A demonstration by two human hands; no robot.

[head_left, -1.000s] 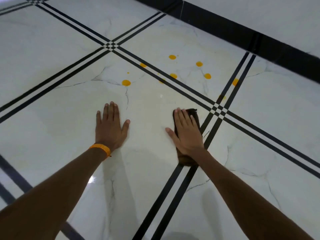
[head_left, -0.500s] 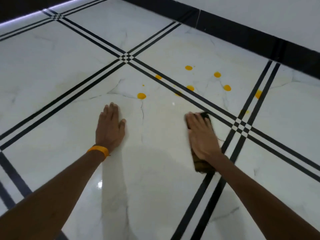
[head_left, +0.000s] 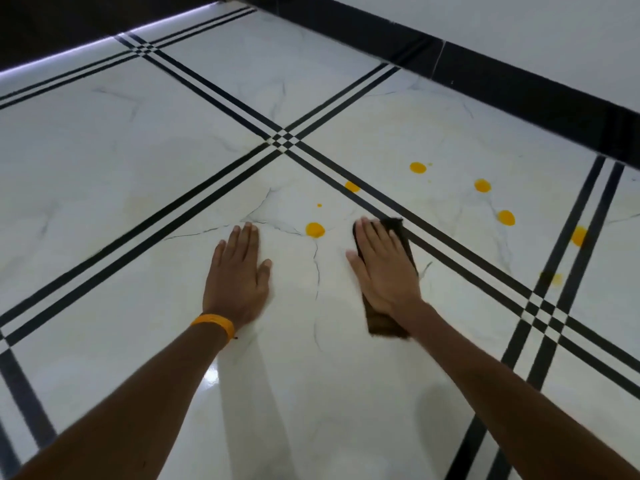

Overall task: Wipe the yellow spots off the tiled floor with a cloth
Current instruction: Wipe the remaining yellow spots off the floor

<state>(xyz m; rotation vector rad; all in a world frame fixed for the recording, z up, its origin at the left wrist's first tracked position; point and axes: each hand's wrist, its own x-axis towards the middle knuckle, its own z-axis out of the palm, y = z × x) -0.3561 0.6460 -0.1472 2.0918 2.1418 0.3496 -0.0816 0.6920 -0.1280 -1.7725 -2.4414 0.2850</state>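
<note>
The right hand presses flat on the dark cloth, fingers extended, not closed. Yellow spots remain ahead of and beside this grip; wiping appears mostly unfinished.

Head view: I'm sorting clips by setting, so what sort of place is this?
Probably an indoor room: glossy marble-look tiled floor with black inlay stripes, and a dark skirting under a pale wall.

Evenly lit, soft overhead glare on glossy floor, slightly blurred overall, wide-angle bending at edges.
</note>
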